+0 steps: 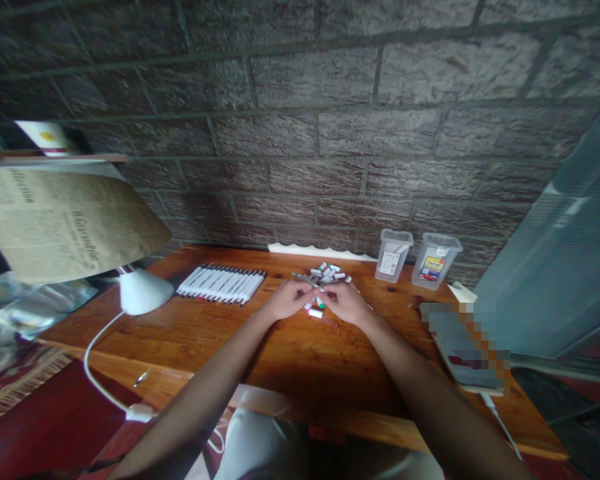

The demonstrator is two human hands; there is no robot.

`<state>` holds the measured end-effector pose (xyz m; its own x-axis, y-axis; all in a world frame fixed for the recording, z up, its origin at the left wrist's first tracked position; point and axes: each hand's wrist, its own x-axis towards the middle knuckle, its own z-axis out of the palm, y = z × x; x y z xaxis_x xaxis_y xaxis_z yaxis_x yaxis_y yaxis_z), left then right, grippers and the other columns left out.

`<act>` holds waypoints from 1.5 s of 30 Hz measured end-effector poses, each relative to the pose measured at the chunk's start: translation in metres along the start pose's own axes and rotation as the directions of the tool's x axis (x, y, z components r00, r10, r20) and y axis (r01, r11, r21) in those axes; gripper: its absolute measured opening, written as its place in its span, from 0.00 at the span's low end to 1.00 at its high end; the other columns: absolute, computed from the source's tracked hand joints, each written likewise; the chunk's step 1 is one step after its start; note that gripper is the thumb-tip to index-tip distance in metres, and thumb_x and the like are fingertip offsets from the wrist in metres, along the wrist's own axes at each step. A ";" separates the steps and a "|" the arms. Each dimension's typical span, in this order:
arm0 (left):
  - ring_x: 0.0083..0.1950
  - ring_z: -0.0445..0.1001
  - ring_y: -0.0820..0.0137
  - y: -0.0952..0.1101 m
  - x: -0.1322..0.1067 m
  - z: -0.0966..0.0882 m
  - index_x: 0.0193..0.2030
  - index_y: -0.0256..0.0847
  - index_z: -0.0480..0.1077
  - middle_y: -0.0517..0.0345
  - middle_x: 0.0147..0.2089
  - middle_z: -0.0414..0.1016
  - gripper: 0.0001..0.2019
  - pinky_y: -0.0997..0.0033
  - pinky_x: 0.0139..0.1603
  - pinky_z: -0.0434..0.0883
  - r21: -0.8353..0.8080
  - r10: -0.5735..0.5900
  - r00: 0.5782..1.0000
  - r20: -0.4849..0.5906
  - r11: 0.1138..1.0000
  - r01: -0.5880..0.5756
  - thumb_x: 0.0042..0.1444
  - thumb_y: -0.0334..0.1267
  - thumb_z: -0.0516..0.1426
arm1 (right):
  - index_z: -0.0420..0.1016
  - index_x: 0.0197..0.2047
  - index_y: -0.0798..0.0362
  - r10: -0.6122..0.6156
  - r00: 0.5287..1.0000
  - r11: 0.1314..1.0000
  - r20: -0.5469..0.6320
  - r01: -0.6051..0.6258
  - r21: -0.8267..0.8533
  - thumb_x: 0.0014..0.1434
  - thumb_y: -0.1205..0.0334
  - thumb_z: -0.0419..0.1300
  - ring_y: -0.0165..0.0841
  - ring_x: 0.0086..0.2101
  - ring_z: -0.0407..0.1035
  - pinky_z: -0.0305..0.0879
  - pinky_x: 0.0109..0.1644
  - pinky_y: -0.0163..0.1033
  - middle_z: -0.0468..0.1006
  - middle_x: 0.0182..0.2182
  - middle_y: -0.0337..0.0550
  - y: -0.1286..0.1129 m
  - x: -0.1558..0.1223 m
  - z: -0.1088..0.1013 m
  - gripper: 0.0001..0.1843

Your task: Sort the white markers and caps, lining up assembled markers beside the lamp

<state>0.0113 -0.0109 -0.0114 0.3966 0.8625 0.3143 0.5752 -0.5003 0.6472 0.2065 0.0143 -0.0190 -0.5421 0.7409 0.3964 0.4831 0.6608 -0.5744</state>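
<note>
My left hand (pixel 291 299) and my right hand (pixel 347 301) meet over the middle of the wooden table (pixel 310 360), fingertips nearly touching. Both have their fingers closed in a pinch. Something small and pale shows between the fingertips, too small to name. Around and behind them lies a loose pile of short white marker caps (pixel 334 270) with coloured ends; the fingers hide part of it. One white cap (pixel 315 313) lies just in front of the hands, near a green-ended one (pixel 321 303). Left of my hands, white markers (pixel 222 285) with dark tips lie side by side in a row.
Two clear plastic containers (pixel 393 257) with labels stand at the back right. A lamp (pixel 145 292) with a newsprint-patterned shade is at the left, its white cord hanging off the edge. A partly blurred flat device (pixel 463 353) lies right, cable attached. A brick wall (pixel 290 160) rises behind.
</note>
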 end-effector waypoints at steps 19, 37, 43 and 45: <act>0.28 0.68 0.75 -0.002 0.000 0.000 0.28 0.34 0.73 0.58 0.26 0.74 0.21 0.77 0.31 0.62 0.010 0.017 1.000 -0.007 1.000 -0.017 0.63 0.49 0.51 | 0.81 0.33 0.52 -0.021 1.000 1.000 -0.011 0.021 -0.011 0.64 0.56 0.54 0.29 0.28 0.69 0.57 0.33 0.32 0.80 0.28 0.42 0.001 0.000 0.000 0.16; 0.27 0.68 0.75 -0.003 0.000 -0.001 0.26 0.35 0.73 0.59 0.25 0.74 0.22 0.77 0.31 0.62 0.025 0.015 1.000 -0.017 1.000 -0.015 0.62 0.49 0.51 | 0.80 0.31 0.52 -0.009 1.000 1.000 0.001 0.009 -0.020 0.63 0.56 0.54 0.29 0.26 0.68 0.57 0.31 0.32 0.79 0.25 0.41 -0.001 0.000 0.001 0.16; 0.27 0.68 0.75 -0.004 0.000 0.000 0.27 0.35 0.73 0.59 0.26 0.74 0.21 0.77 0.31 0.62 0.017 0.008 1.000 -0.009 1.000 -0.008 0.62 0.49 0.52 | 0.80 0.32 0.52 -0.015 1.000 1.000 0.004 0.015 -0.014 0.63 0.56 0.54 0.29 0.26 0.68 0.57 0.31 0.32 0.79 0.26 0.40 0.000 0.000 0.001 0.16; 0.27 0.68 0.75 -0.004 0.000 0.000 0.27 0.35 0.73 0.59 0.25 0.74 0.21 0.77 0.31 0.62 0.021 0.005 1.000 -0.009 1.000 -0.005 0.62 0.48 0.52 | 0.80 0.31 0.52 -0.014 1.000 1.000 0.003 0.014 -0.022 0.63 0.56 0.54 0.29 0.26 0.67 0.57 0.31 0.32 0.79 0.25 0.40 0.000 0.000 0.001 0.16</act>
<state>0.0088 -0.0086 -0.0137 0.3931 0.8605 0.3241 0.5880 -0.5063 0.6308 0.2058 0.0147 -0.0199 -0.5510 0.7311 0.4024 0.4906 0.6739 -0.5525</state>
